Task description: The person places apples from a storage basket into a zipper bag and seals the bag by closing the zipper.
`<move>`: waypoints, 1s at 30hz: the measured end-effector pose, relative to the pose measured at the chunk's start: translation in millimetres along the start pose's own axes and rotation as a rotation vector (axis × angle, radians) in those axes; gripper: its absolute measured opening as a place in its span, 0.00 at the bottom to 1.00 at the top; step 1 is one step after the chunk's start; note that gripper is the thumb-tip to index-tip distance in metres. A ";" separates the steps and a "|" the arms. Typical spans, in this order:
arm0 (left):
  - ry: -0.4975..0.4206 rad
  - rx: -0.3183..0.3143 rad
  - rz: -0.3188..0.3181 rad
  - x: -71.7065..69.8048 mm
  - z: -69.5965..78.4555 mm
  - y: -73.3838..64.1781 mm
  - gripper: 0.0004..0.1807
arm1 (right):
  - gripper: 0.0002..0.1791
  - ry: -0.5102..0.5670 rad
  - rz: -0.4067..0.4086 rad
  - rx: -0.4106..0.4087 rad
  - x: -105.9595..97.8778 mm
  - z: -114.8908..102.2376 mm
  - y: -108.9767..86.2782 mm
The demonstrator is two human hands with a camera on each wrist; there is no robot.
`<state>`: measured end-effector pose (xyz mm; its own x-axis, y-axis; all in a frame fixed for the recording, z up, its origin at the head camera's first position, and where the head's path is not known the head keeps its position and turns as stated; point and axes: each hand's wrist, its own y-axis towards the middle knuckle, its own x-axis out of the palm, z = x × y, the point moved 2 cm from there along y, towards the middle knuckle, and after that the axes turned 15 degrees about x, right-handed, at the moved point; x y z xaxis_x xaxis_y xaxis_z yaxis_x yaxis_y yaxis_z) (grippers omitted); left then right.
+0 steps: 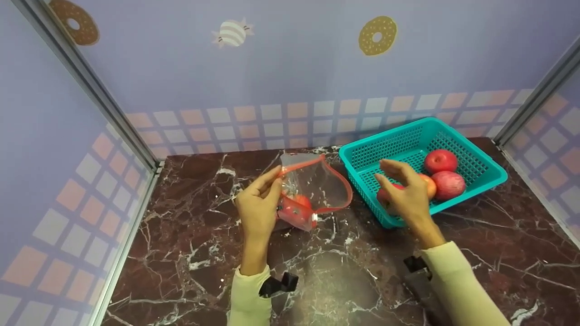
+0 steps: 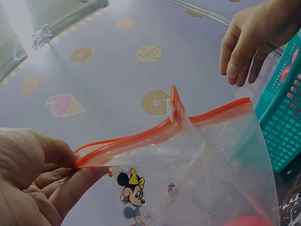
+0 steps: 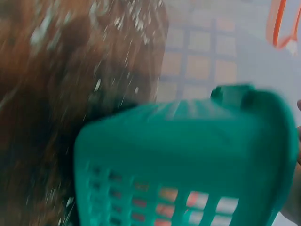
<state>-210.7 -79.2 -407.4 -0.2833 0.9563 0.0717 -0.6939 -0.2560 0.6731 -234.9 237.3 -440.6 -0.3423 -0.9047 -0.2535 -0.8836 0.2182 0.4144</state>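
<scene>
My left hand pinches one edge of a clear plastic zip bag with an orange-red rim, its mouth spread apart. Cartoon mouse prints and a white slider show on the bag in the left wrist view. A red apple lies low inside the bag. My right hand is over the near left part of a teal basket, fingers bent and spread, holding nothing. Beneath and beside it are several apples, among them a red apple, a mottled pinkish apple and a partly hidden orange-toned one.
The dark marbled tabletop carries the bag and basket. A lilac back wall with printed sweets and tiles rises behind. Side panels with metal frame posts stand at left and right. In the right wrist view the basket side is blurred and close.
</scene>
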 end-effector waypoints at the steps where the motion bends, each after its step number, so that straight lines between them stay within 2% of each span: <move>1: 0.002 0.000 0.000 -0.1 -0.6 -0.3 0.11 | 0.20 -0.010 0.004 -0.006 -3.8 0.7 0.1; 4: 0.013 -0.006 0.003 -0.8 -1.0 -0.9 0.11 | 0.22 -0.036 0.005 0.006 -15.5 11.7 2.8; 7: 0.013 -0.006 0.004 -1.5 -1.5 -0.9 0.11 | 0.24 -0.071 -0.021 0.068 -27.3 29.7 7.0; 10: 0.009 0.000 -0.006 -1.6 -1.3 -0.7 0.11 | 0.27 -0.143 -0.086 0.143 -37.3 42.2 10.3; 13: 0.008 0.000 -0.012 -1.2 -0.8 -0.3 0.11 | 0.31 -0.220 -0.186 0.175 -43.8 48.1 11.8; 16: 0.015 -0.005 -0.008 -0.9 -0.4 -0.2 0.11 | 0.34 -0.279 -0.271 0.170 -47.0 49.8 12.2; 20: 0.024 -0.002 -0.005 -1.1 -0.6 -0.3 0.11 | 0.35 -0.343 -0.329 0.159 -49.3 50.6 12.4; 27: 0.024 -0.007 -0.004 -2.0 -1.5 -0.1 0.12 | 0.38 -0.526 -0.374 0.118 -49.9 52.8 13.3; 30: 0.029 -0.012 0.001 -2.6 -2.0 0.1 0.12 | 0.37 -0.570 -0.377 0.106 -50.0 52.6 13.6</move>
<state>-211.3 -82.1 -409.1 -0.3030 0.9516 0.0513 -0.7013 -0.2591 0.6641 -246.6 304.7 -468.2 -0.0940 -0.5988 -0.7954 -0.9919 -0.0128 0.1268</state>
